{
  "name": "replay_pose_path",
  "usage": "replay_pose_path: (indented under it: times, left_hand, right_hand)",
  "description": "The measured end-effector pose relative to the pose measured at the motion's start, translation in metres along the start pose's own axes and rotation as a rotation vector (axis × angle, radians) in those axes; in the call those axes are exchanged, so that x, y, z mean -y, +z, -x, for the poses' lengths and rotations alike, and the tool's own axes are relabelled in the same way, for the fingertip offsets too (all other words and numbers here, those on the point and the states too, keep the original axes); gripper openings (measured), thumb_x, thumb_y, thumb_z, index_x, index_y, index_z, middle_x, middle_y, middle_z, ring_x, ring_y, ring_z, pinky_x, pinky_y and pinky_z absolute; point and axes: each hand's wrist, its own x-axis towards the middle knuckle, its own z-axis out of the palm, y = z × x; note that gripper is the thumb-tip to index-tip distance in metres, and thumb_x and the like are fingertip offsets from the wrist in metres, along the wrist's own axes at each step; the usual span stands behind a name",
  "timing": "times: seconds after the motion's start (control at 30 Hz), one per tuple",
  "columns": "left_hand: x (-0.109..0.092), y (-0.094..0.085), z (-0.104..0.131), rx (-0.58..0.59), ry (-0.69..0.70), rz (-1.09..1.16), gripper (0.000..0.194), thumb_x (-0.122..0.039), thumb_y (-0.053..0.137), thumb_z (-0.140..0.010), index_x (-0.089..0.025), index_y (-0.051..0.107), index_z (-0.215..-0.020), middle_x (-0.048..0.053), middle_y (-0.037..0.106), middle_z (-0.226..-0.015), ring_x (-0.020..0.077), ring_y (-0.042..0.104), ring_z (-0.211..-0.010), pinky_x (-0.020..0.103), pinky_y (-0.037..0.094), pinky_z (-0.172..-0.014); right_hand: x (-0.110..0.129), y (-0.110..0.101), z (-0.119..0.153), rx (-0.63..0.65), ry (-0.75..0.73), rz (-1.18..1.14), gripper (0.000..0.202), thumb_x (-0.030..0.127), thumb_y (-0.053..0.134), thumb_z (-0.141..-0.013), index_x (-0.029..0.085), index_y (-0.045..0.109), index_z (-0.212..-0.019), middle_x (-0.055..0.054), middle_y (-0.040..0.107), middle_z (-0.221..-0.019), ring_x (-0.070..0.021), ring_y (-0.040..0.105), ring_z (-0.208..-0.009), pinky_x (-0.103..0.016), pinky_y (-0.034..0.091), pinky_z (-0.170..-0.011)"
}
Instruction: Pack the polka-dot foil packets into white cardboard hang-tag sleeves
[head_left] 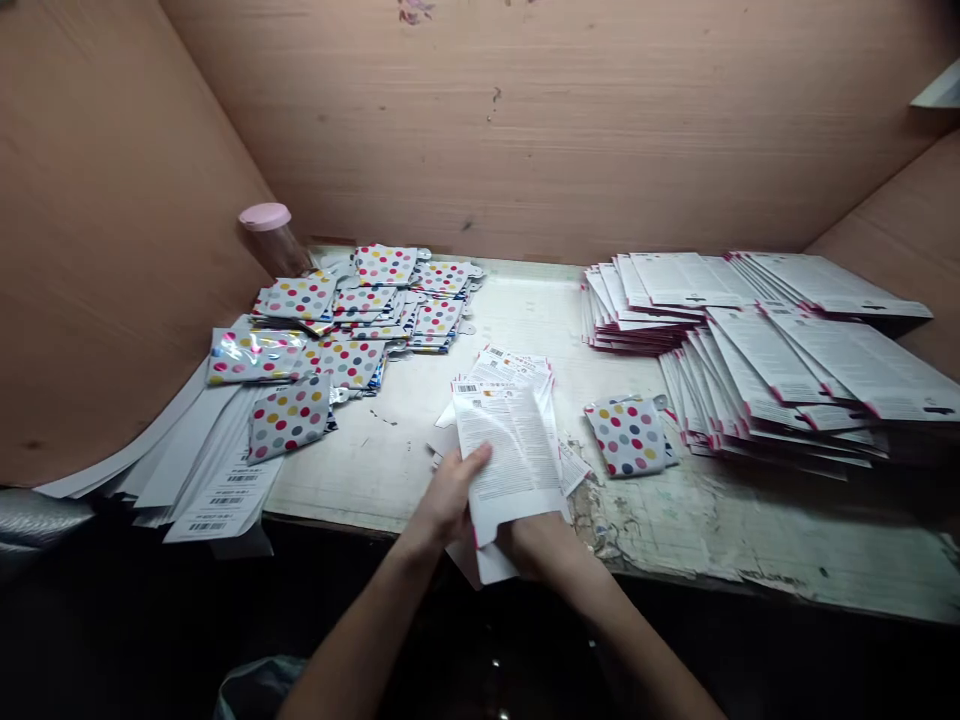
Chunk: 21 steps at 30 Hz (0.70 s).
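Note:
My left hand [452, 492] grips the side of a flat white printed carton [510, 450], thumb on top of its text panel. The carton's near end stands open, with a flap [495, 565] hanging down toward me. At that open end, my right hand [534, 540] reaches in or under the carton; its fingers are hidden. Beneath and behind the carton lie several more printed cartons [514, 365] in a loose pile. To the right, a polka-dot packet [630, 437] rests by itself on the table.
Polka-dot packets [352, 360] are heaped at the left, behind long white sheets with barcodes [225, 500]. A pink-lidded bottle [270, 235] leans in the back left corner. Stacks of white cartons [780, 350] fill the right side. Wooden panels [525, 130] enclose the worn table [337, 480].

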Motion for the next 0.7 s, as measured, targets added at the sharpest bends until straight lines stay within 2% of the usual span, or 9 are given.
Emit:
replay_pose_path:
  times: [0.07, 0.13, 0.2, 0.27, 0.37, 0.43, 0.57, 0.63, 0.7]
  left_hand:
    - [-0.009, -0.012, -0.02, -0.047, 0.034, -0.026, 0.032, -0.034, 0.079, -0.067, -0.01, 0.068, -0.086, 0.004, 0.07, -0.066, 0.0158, 0.064, -0.059, 0.026, 0.052, -0.059]
    - [-0.013, -0.02, -0.033, -0.05, 0.041, -0.027, 0.029, -0.031, 0.079, -0.067, -0.012, 0.068, -0.085, 0.0, 0.067, -0.06, 0.011, 0.06, -0.051, 0.02, 0.047, -0.05]
    - [-0.013, -0.021, -0.036, -0.028, 0.026, -0.033, 0.03, -0.034, 0.077, -0.07, -0.014, 0.069, -0.089, 0.0, 0.068, -0.063, 0.0119, 0.062, -0.054, 0.02, 0.046, -0.049]
    - [-0.012, -0.017, -0.03, 0.033, 0.019, -0.038, 0.035, -0.041, 0.072, -0.075, -0.015, 0.069, -0.099, 0.002, 0.072, -0.074, 0.0164, 0.067, -0.066, 0.023, 0.05, -0.055]
    - [-0.012, -0.007, -0.015, 0.103, 0.037, -0.008, 0.048, -0.054, 0.06, -0.082, -0.017, 0.067, -0.111, 0.005, 0.074, -0.088, 0.0223, 0.07, -0.083, 0.03, 0.055, -0.07]
    - [-0.012, -0.004, -0.009, 0.121, 0.031, -0.017, 0.055, -0.06, 0.056, -0.082, -0.017, 0.066, -0.113, 0.007, 0.075, -0.094, 0.0252, 0.069, -0.091, 0.034, 0.055, -0.077]
    - [-0.009, -0.011, -0.018, 0.092, 0.144, -0.258, 0.051, -0.044, 0.076, -0.071, -0.013, 0.066, -0.11, 0.013, 0.073, -0.106, 0.0289, 0.067, -0.1, 0.041, 0.053, -0.087]
    - [-0.007, -0.02, -0.03, 0.013, 0.238, -0.326, 0.051, -0.041, 0.077, -0.069, -0.012, 0.065, -0.11, 0.014, 0.071, -0.109, 0.0301, 0.066, -0.101, 0.045, 0.052, -0.089]
    - [-0.007, -0.028, -0.044, -0.079, 0.305, -0.349, 0.051, -0.042, 0.075, -0.072, -0.012, 0.063, -0.111, 0.015, 0.07, -0.112, 0.0305, 0.066, -0.101, 0.047, 0.052, -0.089]
  right_hand:
    - [0.011, 0.011, 0.022, 0.076, 0.056, 0.106, 0.054, 0.016, 0.049, -0.089, 0.017, 0.043, -0.143, -0.016, 0.054, -0.138, -0.0348, 0.053, -0.123, -0.05, 0.041, -0.104]
    - [0.017, 0.022, 0.045, 0.045, 0.08, 0.197, 0.059, 0.01, 0.048, -0.086, 0.02, 0.042, -0.144, -0.015, 0.05, -0.141, -0.037, 0.051, -0.125, -0.054, 0.042, -0.103]
    - [0.017, 0.024, 0.061, -0.013, 0.047, 0.238, 0.062, 0.011, 0.051, -0.084, 0.022, 0.042, -0.144, -0.015, 0.05, -0.141, -0.0381, 0.052, -0.123, -0.055, 0.044, -0.101]
    - [0.01, 0.016, 0.063, -0.05, -0.041, 0.244, 0.059, 0.013, 0.053, -0.084, 0.022, 0.046, -0.142, -0.015, 0.056, -0.136, -0.0365, 0.055, -0.119, -0.053, 0.046, -0.1]
    - [-0.005, -0.005, 0.047, -0.108, -0.179, 0.243, 0.053, 0.016, 0.052, -0.085, 0.019, 0.051, -0.138, -0.014, 0.061, -0.129, -0.0336, 0.056, -0.117, -0.051, 0.045, -0.101]
    - [-0.01, -0.014, 0.036, -0.117, -0.196, 0.239, 0.047, 0.02, 0.053, -0.086, 0.019, 0.055, -0.133, -0.014, 0.064, -0.123, -0.0323, 0.06, -0.111, -0.047, 0.05, -0.095]
    - [-0.006, -0.009, 0.033, -0.079, -0.105, 0.286, 0.022, 0.018, 0.055, -0.086, 0.018, 0.07, -0.102, -0.011, 0.073, -0.089, -0.0277, 0.068, -0.08, -0.041, 0.056, -0.079]
    - [-0.001, -0.005, 0.043, -0.175, -0.095, 0.335, 0.025, 0.012, 0.052, -0.086, 0.013, 0.068, -0.105, -0.015, 0.072, -0.101, -0.0303, 0.067, -0.094, -0.045, 0.053, -0.088]
    - [0.002, -0.007, 0.053, -0.298, -0.134, 0.342, 0.04, 0.006, 0.045, -0.086, 0.008, 0.059, -0.123, -0.02, 0.06, -0.127, -0.0327, 0.054, -0.121, -0.049, 0.045, -0.1]
